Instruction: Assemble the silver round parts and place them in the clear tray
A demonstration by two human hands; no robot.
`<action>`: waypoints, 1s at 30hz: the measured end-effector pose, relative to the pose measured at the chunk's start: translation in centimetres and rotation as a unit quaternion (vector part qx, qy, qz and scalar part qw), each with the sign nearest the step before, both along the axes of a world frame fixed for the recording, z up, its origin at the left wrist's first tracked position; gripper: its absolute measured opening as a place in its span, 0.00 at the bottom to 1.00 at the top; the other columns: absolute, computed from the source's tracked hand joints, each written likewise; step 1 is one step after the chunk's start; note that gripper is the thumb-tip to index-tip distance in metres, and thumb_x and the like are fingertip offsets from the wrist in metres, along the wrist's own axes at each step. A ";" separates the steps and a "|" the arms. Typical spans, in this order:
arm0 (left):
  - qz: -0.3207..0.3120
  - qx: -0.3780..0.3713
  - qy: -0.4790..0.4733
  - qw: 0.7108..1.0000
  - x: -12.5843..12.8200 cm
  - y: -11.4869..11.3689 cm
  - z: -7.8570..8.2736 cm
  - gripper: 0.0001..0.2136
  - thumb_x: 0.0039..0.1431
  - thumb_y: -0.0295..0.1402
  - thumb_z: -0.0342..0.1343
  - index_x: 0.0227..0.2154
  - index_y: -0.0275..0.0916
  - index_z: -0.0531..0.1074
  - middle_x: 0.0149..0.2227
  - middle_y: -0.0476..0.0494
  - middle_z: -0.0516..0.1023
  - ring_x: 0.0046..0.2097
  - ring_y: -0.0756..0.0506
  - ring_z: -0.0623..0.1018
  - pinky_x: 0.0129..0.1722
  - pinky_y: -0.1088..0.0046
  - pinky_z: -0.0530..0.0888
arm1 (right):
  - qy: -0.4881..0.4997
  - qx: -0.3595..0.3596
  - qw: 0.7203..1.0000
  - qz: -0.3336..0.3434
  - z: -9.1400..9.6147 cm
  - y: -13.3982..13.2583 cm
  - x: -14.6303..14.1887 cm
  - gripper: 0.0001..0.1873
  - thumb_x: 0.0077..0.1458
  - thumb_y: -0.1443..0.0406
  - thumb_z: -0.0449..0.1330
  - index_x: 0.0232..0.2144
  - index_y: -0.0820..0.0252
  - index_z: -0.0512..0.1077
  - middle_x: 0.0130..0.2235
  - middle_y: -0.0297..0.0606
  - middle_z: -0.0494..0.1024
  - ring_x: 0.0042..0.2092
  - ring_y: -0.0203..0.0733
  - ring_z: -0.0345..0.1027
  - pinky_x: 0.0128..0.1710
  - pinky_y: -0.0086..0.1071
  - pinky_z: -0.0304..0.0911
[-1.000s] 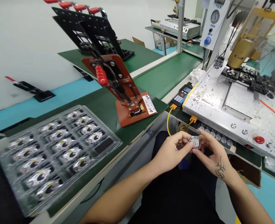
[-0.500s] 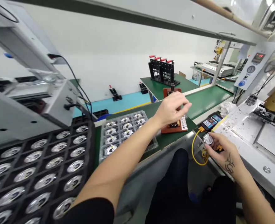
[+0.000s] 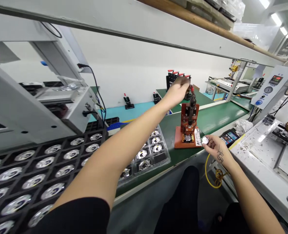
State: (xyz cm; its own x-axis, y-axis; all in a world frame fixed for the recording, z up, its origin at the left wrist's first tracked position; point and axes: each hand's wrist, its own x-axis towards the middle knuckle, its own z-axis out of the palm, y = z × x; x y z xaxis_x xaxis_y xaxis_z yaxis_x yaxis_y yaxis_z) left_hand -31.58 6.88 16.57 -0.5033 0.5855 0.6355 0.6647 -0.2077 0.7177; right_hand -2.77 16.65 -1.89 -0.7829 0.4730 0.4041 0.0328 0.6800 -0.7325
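My left hand [image 3: 178,90] is raised beside the red-tipped lever [image 3: 192,88] of a small toggle press [image 3: 189,118] on a reddish-brown base. Motion smears its fingers, so their grip on the lever cannot be made out. A round metal part [image 3: 188,138] sits in the fixture at the foot of the press. Just right of the base, my right hand [image 3: 215,148] pinches a round silver watch case [image 3: 205,140] between thumb and fingers. My left forearm covers part of a clear plastic tray [image 3: 167,152] of similar watch parts.
A black compartment tray [image 3: 104,135] of shiny round parts fills the left side. A grey machine [image 3: 77,113] stands behind it. On the right are a keypad device [image 3: 229,136], a yellow cable [image 3: 208,177] and a white machine bed [image 3: 261,146]. A beam [image 3: 158,35] crosses overhead.
My left hand has risen off the front of the press, exposing the lever and the fixture. My right hand has brought the watch case closer to the press base. The camera view has shifted.
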 end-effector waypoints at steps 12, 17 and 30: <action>-0.097 -0.376 0.017 0.921 4.5 -4.2 -17.6 0.13 0.53 0.31 0.67 0.42 0.37 0.83 0.31 0.44 0.84 0.33 0.42 0.80 0.34 0.71 0.71 | -0.016 -0.027 0.999 0.027 -3.4 2.4 -7.0 0.21 0.56 0.52 0.67 0.45 0.60 0.76 0.29 0.32 0.72 0.30 0.42 0.68 0.33 0.35 0.66; -0.099 -0.349 0.039 0.931 4.7 -3.2 -18.8 0.13 0.52 0.30 0.66 0.42 0.36 0.82 0.29 0.46 0.80 0.33 0.43 0.77 0.33 0.72 0.67 | -0.029 -0.029 0.999 0.031 -4.6 2.9 -7.3 0.24 0.58 0.49 0.65 0.47 0.61 0.75 0.30 0.33 0.72 0.31 0.41 0.68 0.33 0.34 0.66; -0.034 -0.307 -0.065 0.949 1.0 -15.3 -12.3 0.22 0.55 0.46 0.69 0.49 0.39 0.81 0.44 0.40 0.82 0.40 0.43 0.80 0.41 0.67 0.75 | -0.077 0.044 0.987 0.135 -3.9 2.6 -12.0 0.20 0.53 0.62 0.75 0.49 0.57 0.84 0.54 0.46 0.80 0.52 0.54 0.75 0.54 0.44 0.71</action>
State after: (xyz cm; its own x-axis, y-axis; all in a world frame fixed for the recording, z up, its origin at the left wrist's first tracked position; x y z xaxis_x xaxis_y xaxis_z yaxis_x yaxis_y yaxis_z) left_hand -30.60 -8.41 4.23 -0.5012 0.8597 0.0986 0.5620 0.2367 0.7925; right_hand -14.78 19.29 -5.80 -0.9311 0.2060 0.3011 -0.0529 0.7403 -0.6701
